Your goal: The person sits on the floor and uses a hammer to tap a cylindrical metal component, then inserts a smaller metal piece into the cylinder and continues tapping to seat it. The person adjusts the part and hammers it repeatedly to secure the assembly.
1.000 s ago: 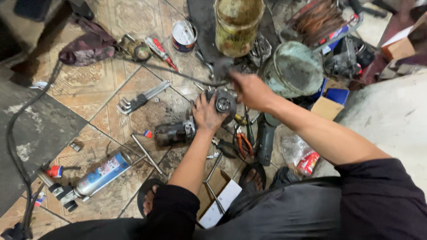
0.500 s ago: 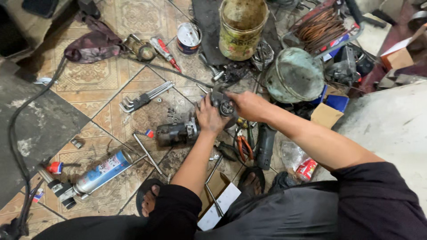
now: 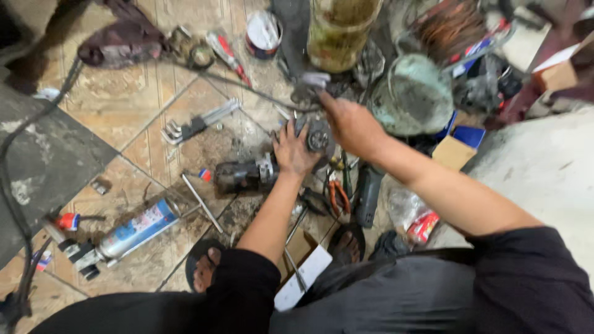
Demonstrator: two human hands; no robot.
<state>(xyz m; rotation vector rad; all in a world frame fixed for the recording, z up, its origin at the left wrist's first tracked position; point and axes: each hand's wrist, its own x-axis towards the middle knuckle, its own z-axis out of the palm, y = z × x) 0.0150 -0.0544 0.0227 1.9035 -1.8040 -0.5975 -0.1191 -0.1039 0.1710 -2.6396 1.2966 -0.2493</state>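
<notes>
Dark, greasy metal: one power tool body, prob. an angle grinder, lies on the tiled floor w/ its round gear head at the right end. Left hand is clamped over the tool just beside that head, fingers wrapped on the housing. Right hand sits just past the head on the far side, index finger stretched out toward a small whitish part; can't tell if it grips anything.

All else placed from the grinder:
- Just left of its tail: 1 small red-tipped item and 1 thin metal rod, slanted.
- Further up-left: 1 set of hex keys, fanned out.
- Down-left: 1 spray can, blue/white, lying on its side w/ a black fitting at its end; beyond that 1 small red-capped tube.
- Just right, under the right forearm: 1 pair of orange-handled pliers and 1 dark handle, side by side.
- Above: 1 dirty yellowish bucket, 1 small round tin left of it, 1 red-handled screwdriver further left.
- Up-right: 1 pale green domed cover; behind it 1 coil of copper wire.
- Right: 1 open cardboard box.
- Far up-left: 1 dark cloth; 1 black cable runs down the left side.
- Below: 2 sandalled feet, w/ 1 white card between them.
</notes>
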